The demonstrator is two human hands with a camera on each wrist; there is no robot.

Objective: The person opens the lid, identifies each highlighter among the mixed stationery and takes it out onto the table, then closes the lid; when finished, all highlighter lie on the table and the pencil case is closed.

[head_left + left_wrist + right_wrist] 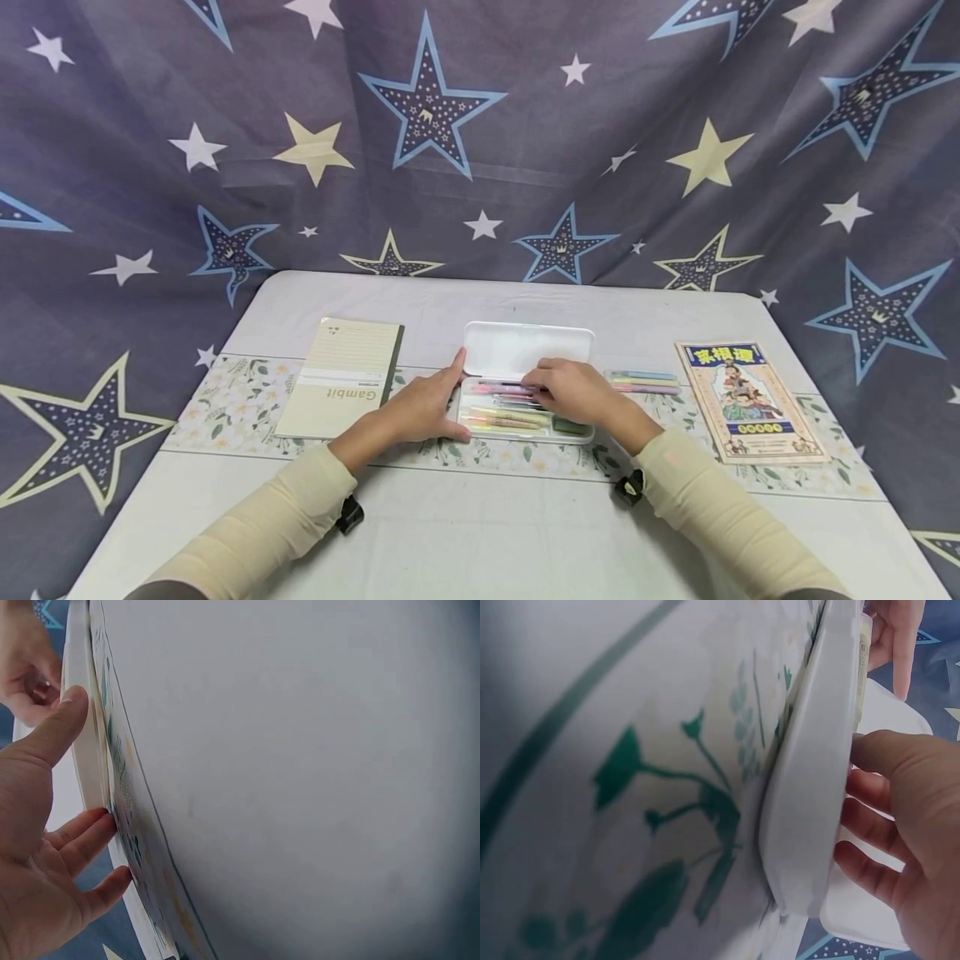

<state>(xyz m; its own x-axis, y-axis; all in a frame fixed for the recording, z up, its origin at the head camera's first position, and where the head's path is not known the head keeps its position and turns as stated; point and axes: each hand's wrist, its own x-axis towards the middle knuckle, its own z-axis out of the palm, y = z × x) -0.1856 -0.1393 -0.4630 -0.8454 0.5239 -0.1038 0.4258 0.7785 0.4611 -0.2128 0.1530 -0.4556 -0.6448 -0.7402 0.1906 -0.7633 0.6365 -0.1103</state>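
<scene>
A white pencil case (pixel 527 438) lies open on the table, its lid (pixel 517 346) folded back on the far side. Inside are several pens and markers (pixel 506 417) and a dark green item (pixel 568 427) at the right end. My left hand (pixel 423 404) spans the case's left end, its fingers spread and thumb at the near corner; in the left wrist view the thumb touches the case's edge. Bent fingers of my right hand (pixel 570 390) reach into the case among the pens. The wall hides the fingertips in the right wrist view, so any grip on a pen is unclear.
A beige notebook (pixel 341 379) lies left of the case. To the right are a small group of coloured pens (pixel 642 382) and an illustrated book (pixel 750 402). A floral strip (pixel 247 392) crosses the white table; a star-patterned curtain (pixel 510 183) hangs behind.
</scene>
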